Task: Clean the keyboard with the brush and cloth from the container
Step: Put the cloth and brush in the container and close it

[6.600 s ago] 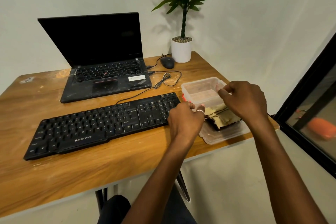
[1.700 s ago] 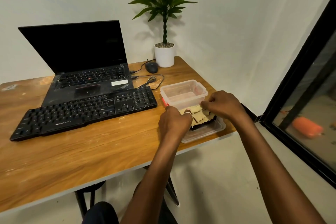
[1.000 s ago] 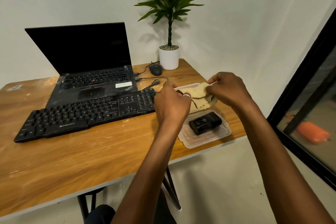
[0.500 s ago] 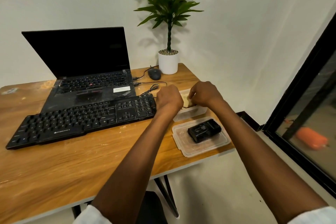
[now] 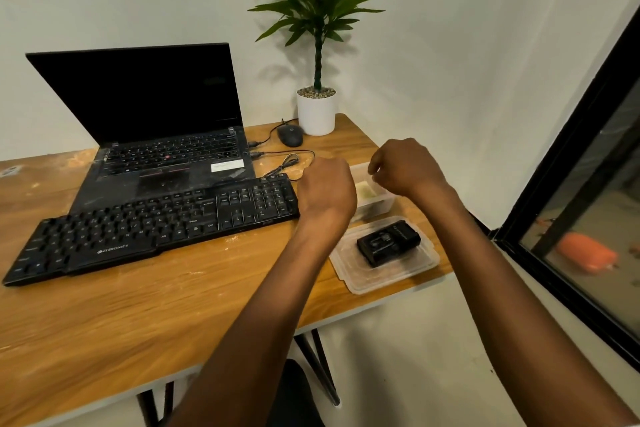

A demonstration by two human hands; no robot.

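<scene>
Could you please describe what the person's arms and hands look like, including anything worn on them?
Both forearms are bare from wrist to near the elbow. The left hand and right hand wear no gloves or watch, and no ring shows from this angle. A sliver of white sleeve shows at the right arm's bottom corner.

Walls: plain white wall behind and to the right, meeting in a corner.
Counter: wooden counter, scuffed and pale in patches, on thin black legs.
Floor: light, bare floor beneath.
Window: black-framed window low on the right (something orange lies blurred beyond the glass).
Plant: green plant in a white pot at the far corner, casting a soft shadow on the wall.
</scene>
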